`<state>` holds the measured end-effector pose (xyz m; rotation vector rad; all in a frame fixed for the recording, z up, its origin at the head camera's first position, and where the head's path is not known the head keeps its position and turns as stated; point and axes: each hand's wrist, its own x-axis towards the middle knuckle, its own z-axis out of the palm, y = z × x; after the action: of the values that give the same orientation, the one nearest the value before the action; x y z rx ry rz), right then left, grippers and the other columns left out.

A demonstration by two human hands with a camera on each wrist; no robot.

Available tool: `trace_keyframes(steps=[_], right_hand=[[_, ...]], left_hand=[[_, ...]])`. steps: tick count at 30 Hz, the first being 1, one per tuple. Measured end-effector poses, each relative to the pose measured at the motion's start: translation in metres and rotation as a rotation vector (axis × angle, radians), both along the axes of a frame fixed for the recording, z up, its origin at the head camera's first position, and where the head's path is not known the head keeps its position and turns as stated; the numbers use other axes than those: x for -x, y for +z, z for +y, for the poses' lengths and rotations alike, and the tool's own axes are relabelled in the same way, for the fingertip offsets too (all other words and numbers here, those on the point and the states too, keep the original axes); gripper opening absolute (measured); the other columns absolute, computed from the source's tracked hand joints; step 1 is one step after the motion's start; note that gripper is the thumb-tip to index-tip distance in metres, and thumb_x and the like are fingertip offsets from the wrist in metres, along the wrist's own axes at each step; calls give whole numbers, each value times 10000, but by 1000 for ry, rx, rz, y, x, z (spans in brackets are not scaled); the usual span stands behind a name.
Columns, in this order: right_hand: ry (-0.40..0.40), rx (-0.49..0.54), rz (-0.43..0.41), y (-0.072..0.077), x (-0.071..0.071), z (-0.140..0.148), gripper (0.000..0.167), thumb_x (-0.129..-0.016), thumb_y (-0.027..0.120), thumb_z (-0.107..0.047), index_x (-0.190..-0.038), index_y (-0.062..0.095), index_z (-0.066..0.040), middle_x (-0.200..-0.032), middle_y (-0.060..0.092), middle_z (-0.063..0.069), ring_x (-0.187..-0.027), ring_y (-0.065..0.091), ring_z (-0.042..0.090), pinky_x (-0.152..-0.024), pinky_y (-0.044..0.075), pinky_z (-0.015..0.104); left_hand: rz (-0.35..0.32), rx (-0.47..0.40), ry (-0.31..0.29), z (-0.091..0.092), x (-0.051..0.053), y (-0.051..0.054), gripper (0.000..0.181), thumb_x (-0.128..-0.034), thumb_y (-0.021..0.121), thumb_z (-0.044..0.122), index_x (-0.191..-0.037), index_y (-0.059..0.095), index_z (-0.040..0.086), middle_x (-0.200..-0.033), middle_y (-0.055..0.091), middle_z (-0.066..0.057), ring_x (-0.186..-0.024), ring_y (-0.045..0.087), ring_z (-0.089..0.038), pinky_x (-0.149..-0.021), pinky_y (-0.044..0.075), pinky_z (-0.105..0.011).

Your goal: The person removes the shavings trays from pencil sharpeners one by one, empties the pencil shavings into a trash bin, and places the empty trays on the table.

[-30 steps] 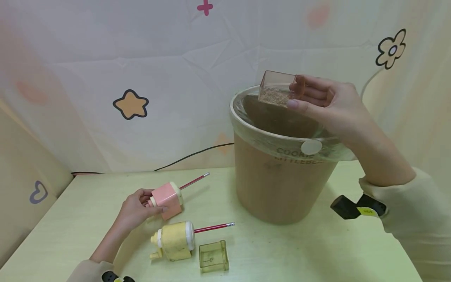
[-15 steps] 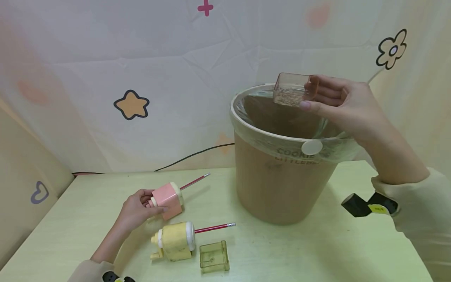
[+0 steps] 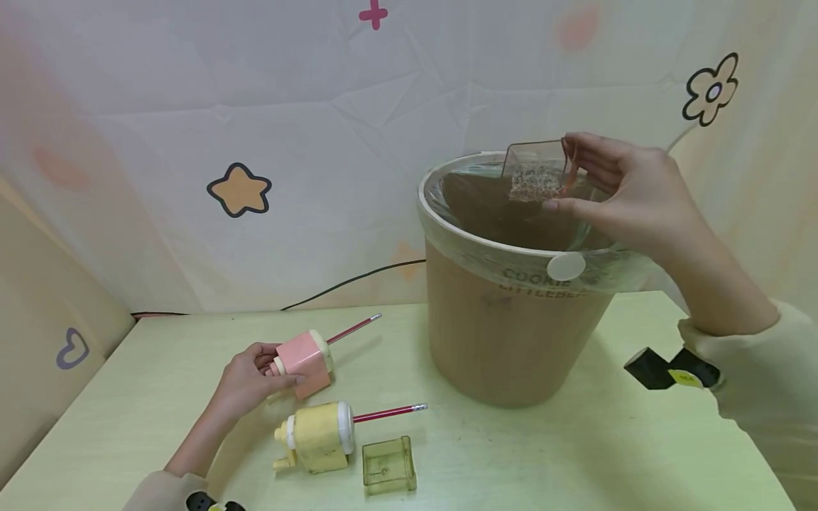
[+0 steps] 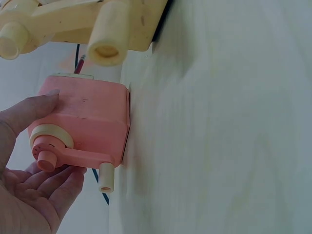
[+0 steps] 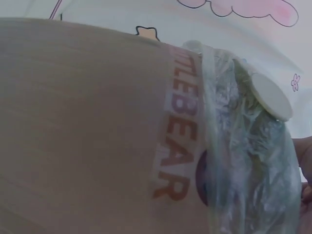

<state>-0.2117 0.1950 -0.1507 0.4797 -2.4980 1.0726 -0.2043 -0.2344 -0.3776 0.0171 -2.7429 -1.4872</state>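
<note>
My right hand (image 3: 629, 186) pinches a clear pinkish shavings drawer (image 3: 535, 172) above the mouth of a brown bin (image 3: 505, 326). Pencil shavings lie in the drawer, which tilts. On the left, my left hand (image 3: 248, 381) grips a pink crank pencil sharpener (image 3: 305, 362), thumb on one side and fingers on the other. A red pencil (image 3: 353, 328) sticks out of its front. Nearer me stands a yellow crank sharpener (image 3: 317, 438) with another red pencil (image 3: 390, 412) in it. Beside that lies a yellowish clear drawer (image 3: 388, 465). In the right wrist view the bin hides most of the hand.
A clear plastic liner (image 5: 251, 165) folds over the bin's rim, with a white round tab (image 3: 566, 267) at the front. Behind the table (image 3: 498, 454) hangs a patterned curtain (image 3: 319, 163). A black cable (image 3: 351, 282) runs along it.
My right hand has moved right with the drawer, then tipped it further; the shavings have shifted in it. My left hand and both sharpeners have stayed in place.
</note>
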Motion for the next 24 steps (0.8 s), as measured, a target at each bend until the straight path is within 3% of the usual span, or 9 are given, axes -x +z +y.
trace_keyframes(steps=[4, 9, 11, 13, 16, 18, 21, 24], right_hand=[[-33, -108, 94, -1, -3, -2, 713, -736, 767, -168, -1358, 426, -93, -1357, 440, 101, -1208, 446, 219, -938, 363, 139], [-50, -221, 210, 1, -7, -6, 695, -709, 779, -123, -1332, 471, -101, -1317, 495, 103, -1164, 484, 324, -970, 386, 374], [-51, -258, 255, 1, -7, -8, 684, -697, 777, -88, -1318, 489, -96, -1289, 522, 117, -1149, 498, 342, -942, 404, 414], [-51, -293, 297, 0, -7, -10, 673, -689, 773, -61, -1305, 503, -90, -1264, 542, 127, -1071, 558, 317, -865, 432, 369], [-50, -350, 354, -1, -6, -12, 664, -675, 770, -20, -1287, 518, -77, -1243, 557, 135, -753, 563, 249, -712, 374, 279], [-33, -368, 374, -2, -5, -13, 662, -668, 761, 13, -1281, 520, -62, -1250, 550, 140, -710, 541, 235, -660, 330, 239], [0, -374, 392, -2, -5, -13, 662, -654, 726, 81, -1272, 523, -41, -1261, 541, 142, -882, 608, 288, -643, 316, 191], [22, -373, 405, -2, -5, -15, 652, -639, 693, 123, -1255, 536, -23, -1256, 544, 141, -1121, 527, 329, -764, 415, 214]], left_hand=[[0, 6, 4, 1, 0, 1, 736, -693, 797, 263, -1231, 428, -76, -1177, 539, -241, -999, 546, -260, -748, 487, -234], [-2, -3, 5, 1, 0, 1, 735, -696, 796, 257, -1237, 424, -74, -1184, 535, -234, -1007, 542, -258, -751, 485, -231], [-3, -5, 4, 1, 0, 1, 736, -696, 796, 255, -1238, 422, -75, -1187, 533, -233, -1008, 540, -257, -751, 484, -228], [-2, -6, 4, 1, 0, 1, 736, -696, 796, 253, -1238, 421, -76, -1187, 533, -234, -1006, 540, -255, -749, 483, -225], [0, -4, 4, 1, 0, 1, 736, -694, 797, 253, -1235, 423, -78, -1183, 535, -235, -1000, 542, -252, -743, 484, -221], [2, -4, 4, 1, 0, 1, 734, -694, 797, 254, -1233, 424, -78, -1178, 537, -235, -997, 543, -252, -740, 484, -220], [0, -2, 6, 1, 0, 1, 733, -695, 796, 258, -1232, 425, -76, -1178, 536, -233, -1001, 539, -255, -745, 480, -222], [-6, -3, 10, 2, 0, 1, 733, -695, 796, 260, -1234, 426, -71, -1182, 534, -230, -1006, 535, -255, -751, 476, -225]])
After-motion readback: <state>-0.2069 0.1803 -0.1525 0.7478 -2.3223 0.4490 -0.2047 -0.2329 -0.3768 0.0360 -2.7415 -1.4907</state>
